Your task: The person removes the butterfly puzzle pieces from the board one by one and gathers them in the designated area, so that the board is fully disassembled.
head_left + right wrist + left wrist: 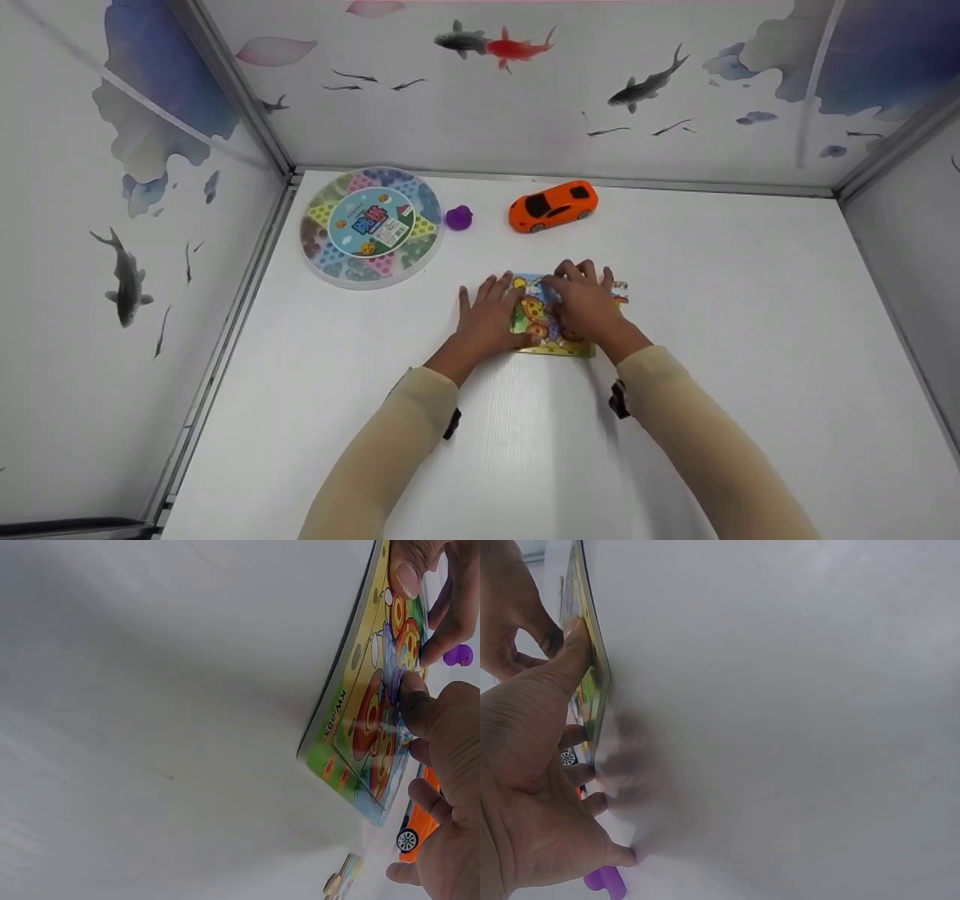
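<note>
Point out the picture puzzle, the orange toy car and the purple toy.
Picture puzzle (369,717), right wrist view: on its printed face.
Orange toy car (556,202), head view: on its roof.
Purple toy (459,218), head view: middle of its body.

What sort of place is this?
Probably an indoor work booth: a white tabletop bordered on three sides by metal-framed panels bearing printed fish, with an orange toy car on the tabletop.

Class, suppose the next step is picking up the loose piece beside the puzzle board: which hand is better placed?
Probably the right hand: the loose piece lies just past it, while the left hand rests at the opposite side of the puzzle board.
</note>
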Demonstrator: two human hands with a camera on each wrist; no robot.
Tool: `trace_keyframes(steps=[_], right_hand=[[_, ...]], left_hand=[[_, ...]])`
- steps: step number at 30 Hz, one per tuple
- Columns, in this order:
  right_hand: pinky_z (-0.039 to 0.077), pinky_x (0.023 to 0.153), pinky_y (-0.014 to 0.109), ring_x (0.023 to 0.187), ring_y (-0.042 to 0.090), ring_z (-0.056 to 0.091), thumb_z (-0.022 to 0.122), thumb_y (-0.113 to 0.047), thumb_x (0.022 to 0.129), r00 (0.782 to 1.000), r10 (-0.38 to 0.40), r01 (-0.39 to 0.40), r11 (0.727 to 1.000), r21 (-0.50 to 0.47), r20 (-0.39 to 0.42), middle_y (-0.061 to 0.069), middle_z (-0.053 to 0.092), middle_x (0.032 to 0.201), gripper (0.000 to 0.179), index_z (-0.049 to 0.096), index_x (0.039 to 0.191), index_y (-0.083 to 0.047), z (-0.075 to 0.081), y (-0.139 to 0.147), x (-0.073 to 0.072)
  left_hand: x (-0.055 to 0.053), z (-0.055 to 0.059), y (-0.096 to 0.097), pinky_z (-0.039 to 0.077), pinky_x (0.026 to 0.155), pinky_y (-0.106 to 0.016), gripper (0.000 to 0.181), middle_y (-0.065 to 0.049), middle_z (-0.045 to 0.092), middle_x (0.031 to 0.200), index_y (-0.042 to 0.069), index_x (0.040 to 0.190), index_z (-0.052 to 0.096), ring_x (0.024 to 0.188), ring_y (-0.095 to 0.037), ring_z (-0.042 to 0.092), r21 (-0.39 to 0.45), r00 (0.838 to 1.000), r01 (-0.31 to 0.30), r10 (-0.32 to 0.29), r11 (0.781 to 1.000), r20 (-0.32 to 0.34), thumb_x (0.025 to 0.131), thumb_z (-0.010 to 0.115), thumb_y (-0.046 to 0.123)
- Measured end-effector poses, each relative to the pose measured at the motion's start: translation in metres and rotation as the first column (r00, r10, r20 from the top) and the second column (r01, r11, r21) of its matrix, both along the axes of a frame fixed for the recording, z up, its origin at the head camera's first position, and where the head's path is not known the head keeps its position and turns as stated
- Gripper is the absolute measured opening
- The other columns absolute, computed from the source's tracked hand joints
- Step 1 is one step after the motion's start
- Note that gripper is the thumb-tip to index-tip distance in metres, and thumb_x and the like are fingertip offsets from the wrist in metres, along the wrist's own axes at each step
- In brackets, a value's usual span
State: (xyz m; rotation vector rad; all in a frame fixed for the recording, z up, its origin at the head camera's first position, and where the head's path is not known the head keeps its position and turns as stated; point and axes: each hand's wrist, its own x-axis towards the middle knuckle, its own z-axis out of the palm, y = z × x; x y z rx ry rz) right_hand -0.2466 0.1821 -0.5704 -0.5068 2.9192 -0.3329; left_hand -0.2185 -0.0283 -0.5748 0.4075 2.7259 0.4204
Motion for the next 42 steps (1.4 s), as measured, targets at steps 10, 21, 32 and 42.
trace_keyframes(steps=[10, 21, 32, 42], right_hand=[[0.028, 0.124, 0.085, 0.140, 0.042, 0.046, 0.076, -0.020, 0.105, 1.000, -0.001, 0.001, 0.999, 0.042, 0.011, 0.014, 0.057, 0.147, 0.050, 0.063, 0.153, -0.018, 0.0000, -0.0057, -0.0012], [0.043, 0.109, 0.077, 0.128, 0.041, 0.047, 0.079, -0.024, 0.102, 1.000, 0.025, -0.024, 0.999, 0.028, -0.018, 0.014, 0.053, 0.142, 0.050, 0.063, 0.148, -0.013, 0.0007, -0.0066, -0.0024], [0.048, 0.116, 0.063, 0.135, 0.039, 0.046, 0.080, -0.020, 0.103, 0.998, 0.017, -0.015, 0.999, -0.030, 0.067, 0.016, 0.049, 0.149, 0.055, 0.059, 0.153, -0.010, 0.0019, -0.0087, -0.0063], [0.053, 0.117, 0.058, 0.132, 0.041, 0.051, 0.077, -0.018, 0.104, 0.998, 0.034, -0.032, 0.999, -0.040, 0.058, 0.018, 0.051, 0.149, 0.054, 0.058, 0.153, -0.009, 0.0018, -0.0079, -0.0072]], left_hand=[[0.0041, -0.0006, 0.0018, 0.011, 0.137, -0.073, 0.097, -0.001, 0.016, 0.188, 0.027, 0.174, 0.036, 0.174, -0.030, 0.014, 0.022, 1.000, -0.012, 0.012, 1.000, -0.002, 0.096, 0.077, 0.068], [0.0025, 0.0000, 0.0005, 0.014, 0.136, -0.074, 0.098, -0.001, 0.020, 0.187, 0.026, 0.173, 0.037, 0.173, -0.029, 0.018, 0.026, 1.000, -0.003, 0.003, 1.000, -0.019, 0.095, 0.078, 0.068], [0.0011, -0.0017, -0.0003, 0.013, 0.136, -0.073, 0.098, 0.000, 0.018, 0.187, 0.026, 0.174, 0.036, 0.174, -0.029, 0.016, 0.018, 1.000, -0.008, 0.008, 1.000, -0.017, 0.096, 0.077, 0.068], [-0.0007, -0.0016, -0.0013, 0.012, 0.136, -0.074, 0.098, 0.000, 0.018, 0.188, 0.027, 0.173, 0.038, 0.174, -0.030, 0.017, 0.029, 1.000, -0.008, 0.008, 1.000, -0.027, 0.095, 0.077, 0.070]])
